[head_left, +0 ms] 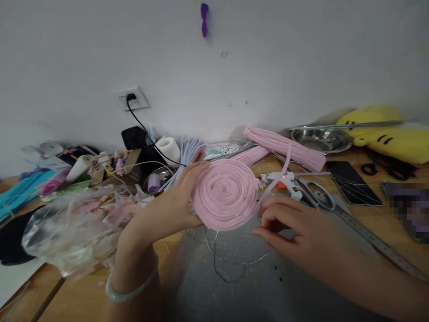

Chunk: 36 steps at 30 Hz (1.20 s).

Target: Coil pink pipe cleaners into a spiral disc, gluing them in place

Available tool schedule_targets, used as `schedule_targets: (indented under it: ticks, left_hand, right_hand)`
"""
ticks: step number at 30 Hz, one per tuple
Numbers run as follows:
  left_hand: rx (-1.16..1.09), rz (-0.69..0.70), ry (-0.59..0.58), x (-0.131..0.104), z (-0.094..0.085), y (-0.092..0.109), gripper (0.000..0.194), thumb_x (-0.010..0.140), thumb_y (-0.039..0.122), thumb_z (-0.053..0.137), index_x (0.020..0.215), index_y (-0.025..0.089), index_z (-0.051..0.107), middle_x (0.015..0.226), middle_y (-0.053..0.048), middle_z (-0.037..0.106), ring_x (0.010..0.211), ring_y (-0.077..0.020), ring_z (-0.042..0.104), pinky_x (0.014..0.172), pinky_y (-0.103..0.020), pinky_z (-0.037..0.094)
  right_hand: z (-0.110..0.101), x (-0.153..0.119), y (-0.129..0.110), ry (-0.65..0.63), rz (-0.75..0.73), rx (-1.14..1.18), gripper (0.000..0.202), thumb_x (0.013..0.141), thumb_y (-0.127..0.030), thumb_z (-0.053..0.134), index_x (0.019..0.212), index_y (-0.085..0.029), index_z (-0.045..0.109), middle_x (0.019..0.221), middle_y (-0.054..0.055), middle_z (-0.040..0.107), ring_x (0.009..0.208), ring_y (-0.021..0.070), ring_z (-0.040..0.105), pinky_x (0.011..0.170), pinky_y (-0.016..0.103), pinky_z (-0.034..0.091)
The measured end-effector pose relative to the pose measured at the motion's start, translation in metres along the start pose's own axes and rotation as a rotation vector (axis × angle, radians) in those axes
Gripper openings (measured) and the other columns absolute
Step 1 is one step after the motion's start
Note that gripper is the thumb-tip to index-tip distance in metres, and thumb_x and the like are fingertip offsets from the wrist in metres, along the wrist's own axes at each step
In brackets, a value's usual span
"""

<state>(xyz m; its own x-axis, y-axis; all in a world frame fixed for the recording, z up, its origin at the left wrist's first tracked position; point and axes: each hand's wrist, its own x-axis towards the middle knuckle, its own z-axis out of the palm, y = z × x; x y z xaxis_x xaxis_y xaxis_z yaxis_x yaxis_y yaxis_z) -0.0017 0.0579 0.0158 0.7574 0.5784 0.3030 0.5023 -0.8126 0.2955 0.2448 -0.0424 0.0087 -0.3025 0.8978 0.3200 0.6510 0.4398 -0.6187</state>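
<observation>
A flat pink spiral disc (225,190), coiled from fuzzy pipe cleaner, is tilted up to face me. My left hand (182,201) grips its left edge, fingers behind and thumb low at the rim. A loose pink pipe cleaner (284,166) rises from the disc's right edge and bends up to the right. Close to that edge, my right hand (284,223) has its fingers curled at the base of this strand; the exact contact is partly hidden. Thin wire (216,257) hangs below the disc over the grey mat (234,286).
Behind the disc lie pink pipe cleaner bundles (284,147). Right of it are a glue gun (288,182), scissors (317,194), a phone (353,182) and a metal ruler (375,239). A clear plastic bag (77,232) lies left; a black cord (144,127) runs from the wall socket (132,98).
</observation>
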Motion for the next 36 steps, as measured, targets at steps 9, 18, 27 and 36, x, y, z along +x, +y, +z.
schedule_targets:
  ticks: [9,18,27,36]
  left_hand:
    - [0.128,-0.005,-0.044,-0.029,-0.026,0.017,0.079,0.085,0.051,0.062,0.147,0.021,0.023,0.154,-0.017,0.022,0.141,-0.038,0.024,0.107,-0.055,0.04]
    - [0.231,0.099,0.207,-0.003,0.016,0.09,0.021,0.09,0.027,0.06,0.107,0.015,0.057,0.121,-0.007,0.061,0.121,-0.0222,0.048,0.11,-0.038,0.032]
    - [0.173,0.109,0.214,0.0,0.022,0.078,0.016,0.089,0.013,0.059,0.104,0.015,0.059,0.116,-0.008,0.063,0.115,-0.0202,0.052,0.102,-0.035,0.039]
    - [0.167,0.1,0.217,-0.004,0.02,0.075,0.022,0.087,0.012,0.06,0.109,0.015,0.058,0.118,-0.008,0.061,0.117,-0.0202,0.052,0.102,-0.037,0.041]
  right_hand:
    - [-0.008,-0.005,-0.003,-0.114,0.067,-0.054,0.016,0.081,-0.016,0.058,0.068,-0.02,0.051,0.068,-0.004,0.057,0.058,0.0087,0.053,0.053,0.021,0.04]
    - [-0.012,-0.008,-0.005,-0.128,0.196,-0.057,0.011,0.086,-0.03,0.055,0.08,-0.022,0.05,0.067,-0.004,0.063,0.053,0.0111,0.056,0.048,0.023,0.039]
    - [-0.028,-0.013,0.019,-0.059,0.264,-0.514,0.044,0.085,-0.034,0.053,0.128,-0.025,0.05,0.058,-0.001,0.068,0.043,0.0188,0.06,0.035,0.024,0.024]
    - [-0.031,-0.016,0.024,-0.085,0.219,-0.621,0.028,0.087,-0.034,0.046,0.067,-0.028,0.064,0.056,-0.002,0.067,0.044,0.0173,0.058,0.041,0.027,0.026]
